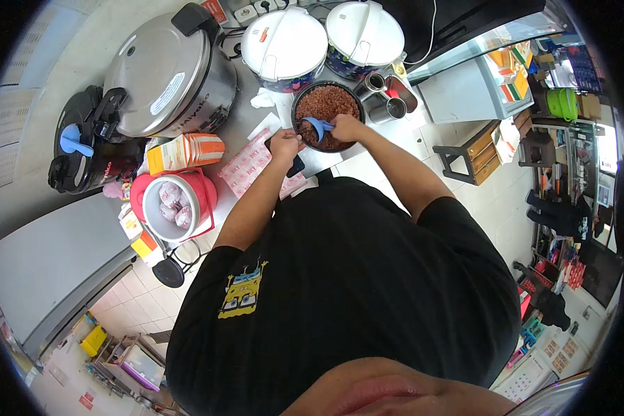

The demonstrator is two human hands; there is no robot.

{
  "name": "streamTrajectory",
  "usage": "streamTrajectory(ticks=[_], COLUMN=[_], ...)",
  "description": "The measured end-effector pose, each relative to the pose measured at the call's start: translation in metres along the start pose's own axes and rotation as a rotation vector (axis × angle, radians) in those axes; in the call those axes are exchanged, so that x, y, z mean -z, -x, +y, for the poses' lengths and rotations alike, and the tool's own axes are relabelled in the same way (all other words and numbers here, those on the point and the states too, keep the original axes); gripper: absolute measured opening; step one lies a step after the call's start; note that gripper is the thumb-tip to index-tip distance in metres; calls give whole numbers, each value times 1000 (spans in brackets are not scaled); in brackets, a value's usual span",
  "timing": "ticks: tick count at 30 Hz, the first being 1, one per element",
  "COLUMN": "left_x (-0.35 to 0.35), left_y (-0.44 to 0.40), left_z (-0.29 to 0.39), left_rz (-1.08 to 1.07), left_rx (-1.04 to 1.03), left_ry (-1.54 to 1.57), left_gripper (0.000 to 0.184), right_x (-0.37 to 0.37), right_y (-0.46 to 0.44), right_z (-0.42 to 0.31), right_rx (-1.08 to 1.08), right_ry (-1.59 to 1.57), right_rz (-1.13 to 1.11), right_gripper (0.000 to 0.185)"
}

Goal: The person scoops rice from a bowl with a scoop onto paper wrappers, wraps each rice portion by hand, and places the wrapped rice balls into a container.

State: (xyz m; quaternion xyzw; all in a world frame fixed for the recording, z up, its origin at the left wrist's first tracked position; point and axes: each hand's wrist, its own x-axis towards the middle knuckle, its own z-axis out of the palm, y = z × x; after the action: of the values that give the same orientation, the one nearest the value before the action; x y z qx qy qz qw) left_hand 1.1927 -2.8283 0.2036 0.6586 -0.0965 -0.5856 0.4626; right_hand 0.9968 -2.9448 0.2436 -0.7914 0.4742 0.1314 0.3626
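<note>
A black round bowl (360, 104) of reddish-brown cooked rice (326, 101) stands at the counter's front edge. My right hand (347, 129) is closed round the handle of a blue scoop (319, 127), whose head is down in the rice. At the bowl's left rim, my left hand (285, 146) has its fingers curled and appears to grip the edge; its fingertips are partly hidden. Pink-and-white patterned wrapping paper (246, 165) lies just left of that hand. Near my left wrist is a small dark flat object (296, 166).
Left of me, a red-and-white tub (208, 201) holds several wrapped balls (170, 194). Behind it are orange-white paper packs (187, 152) and a large steel rice cooker (161, 76). Two white-lidded pots (284, 43) and steel cups (388, 109) stand beyond the bowl. People in dark clothes are far right.
</note>
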Motion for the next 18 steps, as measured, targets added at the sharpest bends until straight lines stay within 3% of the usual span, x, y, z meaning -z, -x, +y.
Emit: streamTrajectory(ticks=[5,7,9,13,18], left_x=[-3,-3,-1,-3,-1], left_y=[-2,1,4,7,4], left_z=[-2,-2,-4,4,-2], left_rz=[60,56,53,55,45], left_rx=[11,-12,-5,17,-6], left_ry=[-8,-26,-32,-32,-7], left_gripper=[22,21,22,22,22], right_x=[36,27,-10,-22,29], right_y=[2,20,39,42,29], right_z=[5,-26,-59,-71,-64], right_rx=[30,-134,-195,-201,-205], right_ry=[49,129,296,343,377], right_rz=[-27,129,309,287,194], right_gripper=[35,40,58,55,38])
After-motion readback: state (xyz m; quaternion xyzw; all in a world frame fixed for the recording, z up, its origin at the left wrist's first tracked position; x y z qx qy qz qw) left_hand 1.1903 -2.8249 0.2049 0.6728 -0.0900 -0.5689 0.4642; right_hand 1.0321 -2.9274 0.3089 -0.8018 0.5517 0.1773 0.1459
